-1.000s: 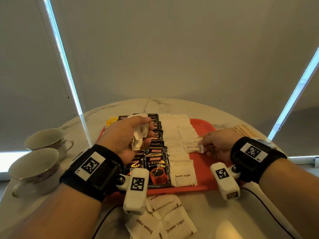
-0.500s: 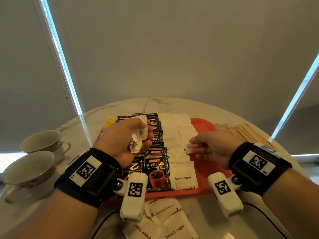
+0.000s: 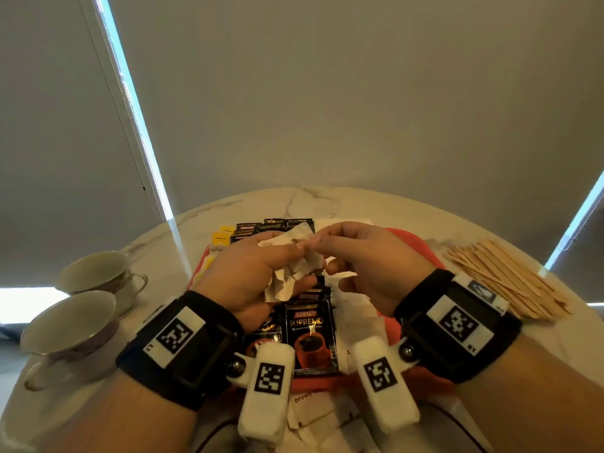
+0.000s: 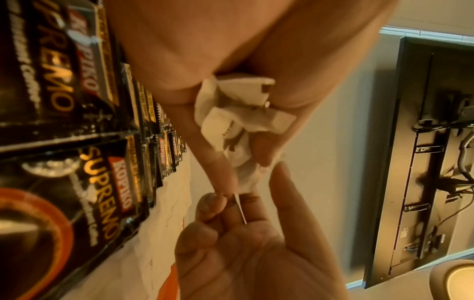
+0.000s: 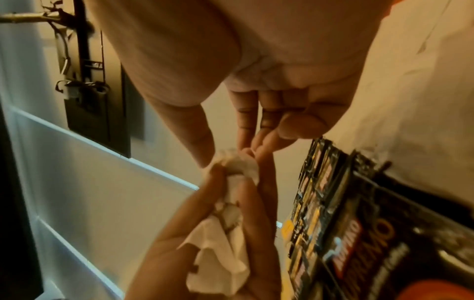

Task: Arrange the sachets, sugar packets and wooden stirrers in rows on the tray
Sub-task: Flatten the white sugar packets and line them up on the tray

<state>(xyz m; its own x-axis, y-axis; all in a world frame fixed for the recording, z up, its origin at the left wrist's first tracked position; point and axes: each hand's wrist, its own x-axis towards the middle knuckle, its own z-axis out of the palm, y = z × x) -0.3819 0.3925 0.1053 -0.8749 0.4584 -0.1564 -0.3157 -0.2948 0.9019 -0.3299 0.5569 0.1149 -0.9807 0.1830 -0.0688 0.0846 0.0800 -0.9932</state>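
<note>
Both wrists: black strap bands (image 3: 183, 351) with white square-code tags, white camera pods (image 3: 266, 392) bolted on, each with its own code tag.

Two teacups (image 3: 81, 308) stand on the desk (image 3: 343, 204). One red tray (image 3: 415, 243) holds two columns of black coffee sachets (image 3: 310, 338); their number cannot be counted. Two hands (image 3: 251, 276) are in view. The wooden stirrers (image 3: 510, 279) lie in one heap, too many to count.
</note>
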